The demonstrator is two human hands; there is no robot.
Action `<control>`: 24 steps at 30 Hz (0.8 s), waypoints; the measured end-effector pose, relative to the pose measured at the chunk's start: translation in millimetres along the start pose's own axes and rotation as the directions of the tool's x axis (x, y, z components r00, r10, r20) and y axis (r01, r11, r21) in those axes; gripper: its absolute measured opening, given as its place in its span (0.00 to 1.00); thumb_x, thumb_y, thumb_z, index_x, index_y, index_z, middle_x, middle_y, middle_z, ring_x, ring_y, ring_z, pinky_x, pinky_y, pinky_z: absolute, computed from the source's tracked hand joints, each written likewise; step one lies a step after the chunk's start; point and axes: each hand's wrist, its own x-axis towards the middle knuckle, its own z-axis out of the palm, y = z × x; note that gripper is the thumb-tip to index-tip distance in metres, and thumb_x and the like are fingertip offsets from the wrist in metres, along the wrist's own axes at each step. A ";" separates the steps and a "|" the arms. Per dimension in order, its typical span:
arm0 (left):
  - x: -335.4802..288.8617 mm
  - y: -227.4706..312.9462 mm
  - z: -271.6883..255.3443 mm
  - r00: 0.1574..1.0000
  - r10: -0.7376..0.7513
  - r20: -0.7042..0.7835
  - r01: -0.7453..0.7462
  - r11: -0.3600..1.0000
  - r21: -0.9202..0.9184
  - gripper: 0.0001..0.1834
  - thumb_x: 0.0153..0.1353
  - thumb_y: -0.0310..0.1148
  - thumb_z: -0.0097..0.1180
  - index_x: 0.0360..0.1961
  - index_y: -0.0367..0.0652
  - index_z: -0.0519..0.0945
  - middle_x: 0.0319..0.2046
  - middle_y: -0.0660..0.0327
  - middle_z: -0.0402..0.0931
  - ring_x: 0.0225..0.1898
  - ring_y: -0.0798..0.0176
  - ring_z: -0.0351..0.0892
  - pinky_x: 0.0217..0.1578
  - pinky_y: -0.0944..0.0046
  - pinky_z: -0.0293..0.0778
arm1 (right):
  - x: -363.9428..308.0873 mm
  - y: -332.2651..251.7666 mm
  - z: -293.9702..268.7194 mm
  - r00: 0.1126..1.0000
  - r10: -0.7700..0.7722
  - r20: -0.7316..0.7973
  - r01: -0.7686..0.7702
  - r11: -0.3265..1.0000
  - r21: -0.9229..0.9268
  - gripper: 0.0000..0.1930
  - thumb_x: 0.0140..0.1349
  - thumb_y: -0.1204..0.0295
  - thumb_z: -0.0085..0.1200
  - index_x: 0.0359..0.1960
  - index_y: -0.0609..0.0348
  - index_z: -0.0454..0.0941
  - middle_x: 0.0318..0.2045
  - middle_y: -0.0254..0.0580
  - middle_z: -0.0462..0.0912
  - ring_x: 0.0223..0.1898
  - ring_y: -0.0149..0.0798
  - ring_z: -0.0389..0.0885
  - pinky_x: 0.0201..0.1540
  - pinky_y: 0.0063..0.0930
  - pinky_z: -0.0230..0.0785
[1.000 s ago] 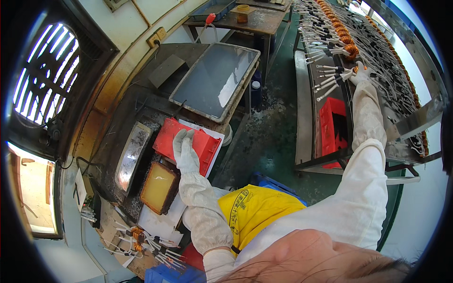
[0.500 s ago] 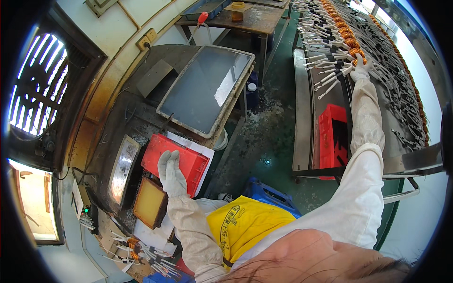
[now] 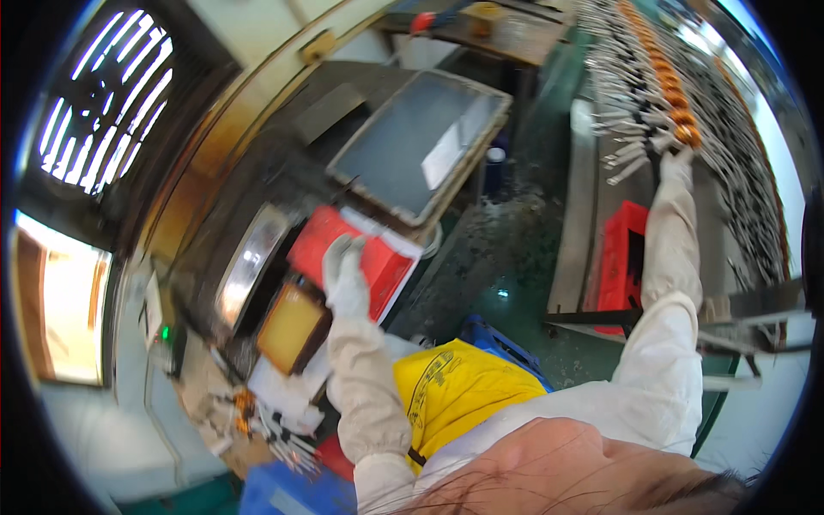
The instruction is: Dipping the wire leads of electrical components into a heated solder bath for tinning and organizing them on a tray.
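Observation:
My left hand [image 3: 345, 279], in a pale glove, lies over a red plastic bin [image 3: 390, 273] with its fingers stretched out. No object shows in it. Far to the right, my gloved right hand [image 3: 676, 166] reaches the near end of a long row of copper-wound coils [image 3: 672, 93]. Its fingers close on the nearest copper coil [image 3: 687, 136], though blur hides the fingertips. White-sleeved leads [image 3: 629, 154] with metal lugs stick out leftward from these coils.
Left of the red bin stand a block-shaped pot of yellowish material [image 3: 292, 329] and a shiny metal-topped box [image 3: 251, 270]. A framed grey tray [image 3: 412, 142] sits beyond. Another red bin [image 3: 620, 257] is on the right rack. More coils [image 3: 245, 410] lie at lower left.
The whole view has swung, so the benches and rack appear shifted rightward and blurred. My left hand stays over the red bin and my right hand at the end coil.

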 end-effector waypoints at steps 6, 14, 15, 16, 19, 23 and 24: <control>-14.9 17.1 25.8 0.971 0.162 0.176 -0.196 0.961 0.197 0.12 0.62 0.33 0.58 0.46 0.42 0.78 0.43 0.62 0.79 0.49 0.65 0.76 0.55 0.65 0.69 | -62.6 -62.0 50.4 0.855 -0.385 0.346 0.419 0.908 -0.025 0.31 0.66 0.48 0.42 0.64 0.55 0.68 0.58 0.59 0.74 0.61 0.57 0.71 0.63 0.44 0.61; -88.6 47.9 -61.0 0.992 -0.017 0.126 0.036 0.989 -0.147 0.12 0.65 0.27 0.51 0.49 0.36 0.75 0.41 0.57 0.80 0.44 0.62 0.80 0.51 0.63 0.75 | -154.6 -113.7 112.5 0.357 -0.710 0.607 0.742 0.610 0.276 0.32 0.66 0.47 0.43 0.63 0.58 0.69 0.57 0.60 0.75 0.60 0.57 0.71 0.63 0.42 0.62; -103.4 54.8 -79.6 0.991 -0.065 0.115 0.080 0.989 -0.128 0.13 0.65 0.27 0.50 0.49 0.36 0.75 0.41 0.57 0.80 0.45 0.63 0.80 0.51 0.63 0.74 | -149.3 -104.8 111.9 0.323 -0.712 0.624 0.751 0.594 0.288 0.32 0.66 0.47 0.44 0.63 0.59 0.69 0.57 0.60 0.75 0.60 0.57 0.72 0.62 0.42 0.62; -116.8 59.5 -96.1 0.988 -0.116 0.104 0.128 0.986 -0.110 0.13 0.66 0.28 0.50 0.50 0.36 0.75 0.42 0.57 0.80 0.45 0.63 0.80 0.52 0.63 0.74 | -145.7 -96.8 109.5 0.290 -0.710 0.642 0.758 0.580 0.299 0.32 0.66 0.47 0.44 0.63 0.59 0.69 0.57 0.60 0.75 0.60 0.57 0.72 0.62 0.42 0.63; -148.6 56.9 -145.3 0.997 -0.057 -0.059 0.053 0.996 -0.067 0.13 0.64 0.29 0.53 0.49 0.36 0.77 0.39 0.56 0.82 0.44 0.62 0.81 0.49 0.65 0.75 | -131.6 -73.7 101.1 0.212 -0.688 0.694 0.769 0.556 0.317 0.33 0.66 0.47 0.44 0.62 0.60 0.69 0.56 0.60 0.75 0.60 0.57 0.72 0.62 0.42 0.63; -193.4 52.8 -202.3 0.929 -0.122 -0.349 0.124 0.992 -0.017 0.16 0.62 0.33 0.55 0.49 0.36 0.78 0.39 0.57 0.83 0.45 0.65 0.81 0.50 0.67 0.74 | -118.3 -58.2 83.3 0.141 -0.647 0.750 0.772 0.546 0.326 0.33 0.66 0.46 0.45 0.61 0.62 0.69 0.56 0.60 0.76 0.59 0.57 0.72 0.61 0.41 0.63; -205.2 59.5 -215.2 0.927 -0.132 -0.351 0.165 0.984 0.064 0.17 0.65 0.32 0.52 0.52 0.35 0.75 0.44 0.53 0.81 0.48 0.61 0.80 0.54 0.63 0.72 | -116.6 -56.1 78.0 0.125 -0.633 0.764 0.772 0.546 0.326 0.33 0.66 0.46 0.45 0.61 0.63 0.70 0.55 0.60 0.76 0.59 0.57 0.72 0.61 0.41 0.63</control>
